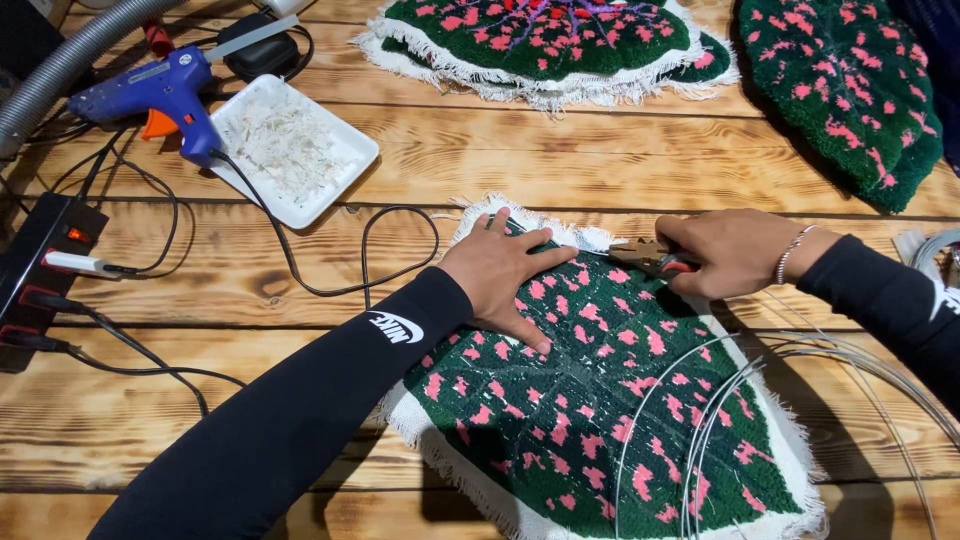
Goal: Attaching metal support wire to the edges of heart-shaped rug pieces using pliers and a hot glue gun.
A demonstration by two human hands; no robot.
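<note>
A green tufted piece with pink spots and a white fringed backing point(590, 400) lies on the wooden table point(520, 160) in front of me. My left hand point(500, 270) presses flat on its upper left part, fingers spread. My right hand point(730, 252) grips pliers with red handles point(645, 255) at the piece's top edge, jaws pointing left toward my left hand. Loops of thin silver wire point(720, 400) lie over the piece's lower right part and run off to the right.
A blue glue gun point(165, 90) rests beside a white tray of fibre scraps point(290, 145) at the upper left. A black power strip point(40, 270) with cables sits at the left edge. Two more green and pink tufted pieces point(545, 40) point(850, 90) lie at the back.
</note>
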